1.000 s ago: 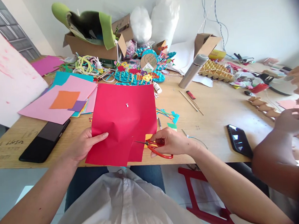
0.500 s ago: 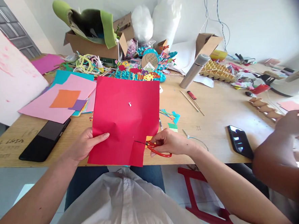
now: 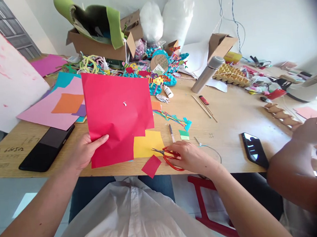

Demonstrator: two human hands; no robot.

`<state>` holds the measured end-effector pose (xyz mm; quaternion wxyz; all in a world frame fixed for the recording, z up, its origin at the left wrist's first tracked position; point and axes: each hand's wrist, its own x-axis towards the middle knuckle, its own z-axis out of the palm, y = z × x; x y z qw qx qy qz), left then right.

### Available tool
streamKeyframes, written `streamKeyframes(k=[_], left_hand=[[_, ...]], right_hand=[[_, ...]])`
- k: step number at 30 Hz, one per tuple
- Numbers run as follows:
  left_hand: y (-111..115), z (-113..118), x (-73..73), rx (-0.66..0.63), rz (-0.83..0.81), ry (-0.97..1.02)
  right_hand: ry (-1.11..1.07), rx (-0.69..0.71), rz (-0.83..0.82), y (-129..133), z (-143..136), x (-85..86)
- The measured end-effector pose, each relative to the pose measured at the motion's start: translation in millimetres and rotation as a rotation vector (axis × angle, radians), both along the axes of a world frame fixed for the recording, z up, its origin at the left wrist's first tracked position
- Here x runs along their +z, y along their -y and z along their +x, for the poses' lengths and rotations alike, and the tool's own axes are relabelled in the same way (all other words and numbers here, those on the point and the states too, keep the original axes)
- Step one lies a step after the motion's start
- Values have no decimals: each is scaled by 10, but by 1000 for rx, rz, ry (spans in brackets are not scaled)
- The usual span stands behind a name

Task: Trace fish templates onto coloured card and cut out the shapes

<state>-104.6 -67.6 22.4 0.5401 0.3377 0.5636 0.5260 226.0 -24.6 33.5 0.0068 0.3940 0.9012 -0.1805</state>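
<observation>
My left hand (image 3: 89, 149) grips a large red paper sheet (image 3: 115, 110) by its lower left side, thumb on top. The sheet has a stepped notch at its lower right corner and a tiny white scrap on its face. Orange-handled scissors (image 3: 168, 156) are in my right hand (image 3: 186, 156), blades slightly apart and pointing left. Just below the blade tips is a small red paper piece (image 3: 151, 166), separate from the sheet, at the table's front edge. A yellow paper (image 3: 147, 142) lies under the blades, partly covered by the sheet.
Coloured papers (image 3: 39, 109) and a black phone (image 3: 46, 148) lie at left. A pen (image 3: 171, 132), paper strips (image 3: 174, 119) and a metal flask (image 3: 208, 73) stand or lie ahead. Another phone (image 3: 254, 150) is at right, near another person's arm (image 3: 293, 167).
The small red piece has come off the sheet's lower right corner. My left hand has drawn the sheet left, away from the scissors, uncovering the yellow paper.
</observation>
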Motion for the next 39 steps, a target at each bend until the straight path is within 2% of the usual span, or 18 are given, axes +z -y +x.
streamKeyframes(k=[6, 9, 13, 15, 17, 18, 21, 24, 28, 30, 32, 35, 39], left_hand=[[8, -25, 36, 209, 53, 42], [-6, 8, 81, 337, 78, 59], [9, 40, 135, 423, 138, 9], [23, 40, 147, 453, 148, -25], [30, 31, 149, 488, 138, -26], [32, 25, 147, 497, 124, -12], [34, 4, 134, 516, 68, 32], [52, -9, 125, 538, 28, 47], [84, 1, 125, 520, -48, 90], [88, 13, 128, 524, -86, 106], [86, 28, 137, 538, -114, 108], [91, 55, 161, 549, -156, 109], [115, 97, 179, 530, -236, 150]], right_hand=[[130, -116, 91, 222, 335, -131], [169, -153, 161, 288, 370, -155], [14, -209, 310, 517, 105, -164], [-140, -119, 318, 684, -117, -223], [-158, 24, 279, 828, -315, -329], [-153, 42, 298, 879, -388, -390], [-191, 49, 311, 936, -475, -516], [-341, 73, 253, 880, -439, -450], [-521, -26, 159, 575, -338, -137], [-594, -104, 47, 271, -269, 6], [-702, -274, -29, -122, -194, 86], [-806, -419, -173, -781, -98, 76], [-684, -491, -52, -1555, -61, -122]])
